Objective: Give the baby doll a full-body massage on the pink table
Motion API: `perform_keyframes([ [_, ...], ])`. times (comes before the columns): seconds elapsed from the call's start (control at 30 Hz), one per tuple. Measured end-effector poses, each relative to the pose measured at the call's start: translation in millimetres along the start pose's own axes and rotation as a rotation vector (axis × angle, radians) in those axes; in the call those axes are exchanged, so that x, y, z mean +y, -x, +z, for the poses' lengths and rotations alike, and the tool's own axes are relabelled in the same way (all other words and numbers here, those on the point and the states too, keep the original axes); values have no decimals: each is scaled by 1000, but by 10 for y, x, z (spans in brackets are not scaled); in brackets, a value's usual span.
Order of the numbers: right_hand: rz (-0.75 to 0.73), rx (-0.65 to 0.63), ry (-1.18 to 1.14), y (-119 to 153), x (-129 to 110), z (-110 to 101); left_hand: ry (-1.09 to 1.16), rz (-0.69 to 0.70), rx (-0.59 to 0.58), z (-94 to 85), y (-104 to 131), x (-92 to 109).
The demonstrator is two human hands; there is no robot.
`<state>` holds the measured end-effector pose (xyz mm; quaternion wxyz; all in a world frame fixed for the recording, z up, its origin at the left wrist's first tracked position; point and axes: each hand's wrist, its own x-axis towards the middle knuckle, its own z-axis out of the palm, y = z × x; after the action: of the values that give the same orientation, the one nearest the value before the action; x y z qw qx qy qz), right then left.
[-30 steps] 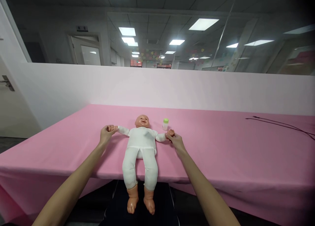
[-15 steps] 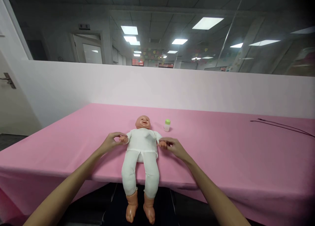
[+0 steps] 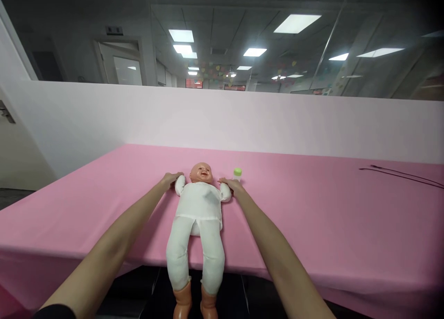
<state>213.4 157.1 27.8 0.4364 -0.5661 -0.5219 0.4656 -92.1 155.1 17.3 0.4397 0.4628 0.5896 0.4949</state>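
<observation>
A baby doll (image 3: 199,203) in a white top and trousers lies on its back on the pink-covered table (image 3: 312,208), its feet hanging past the front edge. My left hand (image 3: 171,179) is closed round the doll's hand on the left, beside its head. On the other side, my right hand (image 3: 232,185) grips the doll's other hand, which is mostly covered by my fingers. Both doll arms are bent upward at the elbows. Just behind my right hand stands a small bottle (image 3: 237,173) with a green cap, its lower part hidden.
Two thin dark cords (image 3: 405,173) lie at the table's far right. A white wall (image 3: 270,122) with a window above runs along the back edge. On the left is a door with a handle (image 3: 6,112).
Both my hands have moved up and away from me, carrying the doll's hands from beside its waist to beside its head. The doll's arms have gone from lowered to bent upward.
</observation>
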Motion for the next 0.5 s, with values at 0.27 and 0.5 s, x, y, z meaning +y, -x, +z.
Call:
perform_keyframes([
  [0.27,-338,-483,2,604,15,-496,-15,369,-481,-633,646,118],
  [0.5,-340,-744,210,1066,320,-633,-350,511,-767,-814,1197,-165],
])
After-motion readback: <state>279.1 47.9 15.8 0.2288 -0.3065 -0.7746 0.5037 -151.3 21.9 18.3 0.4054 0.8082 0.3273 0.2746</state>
